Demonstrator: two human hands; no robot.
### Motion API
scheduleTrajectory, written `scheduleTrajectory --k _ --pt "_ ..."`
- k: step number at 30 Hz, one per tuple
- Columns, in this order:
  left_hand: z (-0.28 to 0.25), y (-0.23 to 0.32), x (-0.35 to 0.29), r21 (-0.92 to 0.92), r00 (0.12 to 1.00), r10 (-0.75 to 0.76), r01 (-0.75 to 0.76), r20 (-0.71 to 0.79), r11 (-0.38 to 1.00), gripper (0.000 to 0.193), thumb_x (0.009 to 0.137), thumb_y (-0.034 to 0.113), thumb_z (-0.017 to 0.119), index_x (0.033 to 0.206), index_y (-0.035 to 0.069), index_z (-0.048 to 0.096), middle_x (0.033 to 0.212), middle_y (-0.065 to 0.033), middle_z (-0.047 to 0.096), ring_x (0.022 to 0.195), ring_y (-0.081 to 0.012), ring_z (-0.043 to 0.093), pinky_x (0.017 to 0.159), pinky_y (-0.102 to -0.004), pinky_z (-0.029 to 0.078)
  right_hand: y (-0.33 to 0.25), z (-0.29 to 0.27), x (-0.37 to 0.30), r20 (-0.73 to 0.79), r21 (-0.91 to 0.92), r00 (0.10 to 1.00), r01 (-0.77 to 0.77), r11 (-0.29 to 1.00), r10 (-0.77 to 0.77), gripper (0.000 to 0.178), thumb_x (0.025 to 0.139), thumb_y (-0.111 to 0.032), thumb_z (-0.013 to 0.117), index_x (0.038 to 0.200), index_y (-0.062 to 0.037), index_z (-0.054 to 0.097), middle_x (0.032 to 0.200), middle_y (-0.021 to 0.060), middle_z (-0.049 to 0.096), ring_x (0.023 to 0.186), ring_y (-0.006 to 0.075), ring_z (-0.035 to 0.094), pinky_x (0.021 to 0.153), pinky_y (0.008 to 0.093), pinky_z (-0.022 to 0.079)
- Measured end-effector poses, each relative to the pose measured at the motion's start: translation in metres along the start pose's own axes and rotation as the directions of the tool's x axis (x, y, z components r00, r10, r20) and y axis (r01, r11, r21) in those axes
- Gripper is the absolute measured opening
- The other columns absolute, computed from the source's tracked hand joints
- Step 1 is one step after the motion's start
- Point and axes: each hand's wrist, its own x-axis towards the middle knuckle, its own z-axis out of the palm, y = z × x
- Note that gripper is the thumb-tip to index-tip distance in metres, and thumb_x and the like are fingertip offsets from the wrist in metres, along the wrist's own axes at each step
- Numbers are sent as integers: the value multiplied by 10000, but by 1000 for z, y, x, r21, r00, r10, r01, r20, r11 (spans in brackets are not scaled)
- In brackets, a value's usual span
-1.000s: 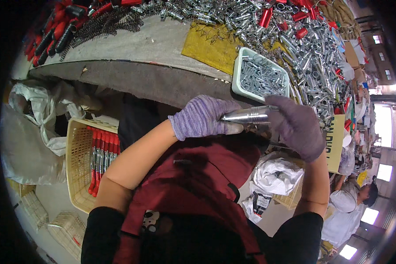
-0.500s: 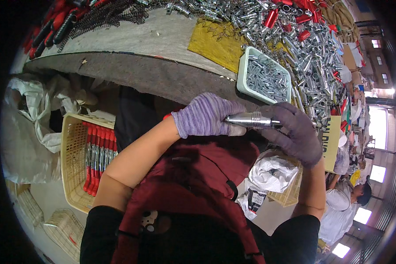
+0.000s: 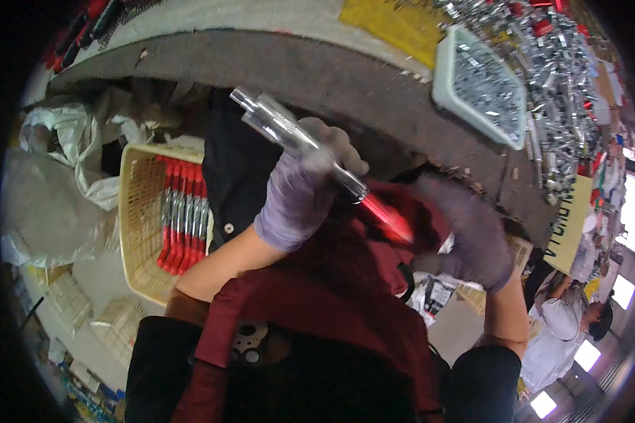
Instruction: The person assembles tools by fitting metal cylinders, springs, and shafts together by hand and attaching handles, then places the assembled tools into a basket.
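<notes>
A long silver metal tool with a red end (image 3: 275, 123) slants across the front of my body. My left hand (image 3: 303, 180), in a purple-striped glove, is closed around its middle. The metal end points up and left, and the blurred red end points down and right. Close to that red end is my right hand (image 3: 473, 236), in a darker glove, its thumb and fingers apart around a gap. Motion smears it, but I see nothing held in it.
A yellow plastic basket (image 3: 128, 225) at the left holds several red-and-silver tools (image 3: 183, 211). On the bench, a pale tray (image 3: 444, 88) of small metal parts stands beside a heap of metal pieces (image 3: 561, 84). A person in white (image 3: 554, 345) is at the far right.
The tool was level between both hands; now only my left hand grips it, tilted, with its red end showing. My right hand has come off it and moved down. The view has shifted.
</notes>
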Motion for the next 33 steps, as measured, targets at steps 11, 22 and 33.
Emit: scheduleTrajectory --k 11,22,33 --pt "-103 -146 11 -142 571 -757 761 -316 633 151 832 151 557 947 56 579 865 -76 601 788 -204 572 748 -343 469 53 159 3 165 44 858 -498 866 486 545 715 -199 649 1233 -172 481 982 163 618 870 342 613 723 437 491" --pt "-108 -140 24 333 786 -506 612 -355 718 138 857 162 552 878 35 601 736 -60 587 644 -164 564 596 -309 457 73 175 39 213 -40 840 -503 863 499 519 741 -305 673 1220 -190 509 989 137 630 864 330 618 674 433 501" --pt "-135 -121 29 882 950 -20 -297 312 -365 290 786 244 560 979 29 592 959 -129 616 863 -314 587 835 -407 445 85 191 78 117 -105 924 -352 930 363 500 761 -275 624 1230 -163 493 1043 144 617 951 353 591 776 450 482"
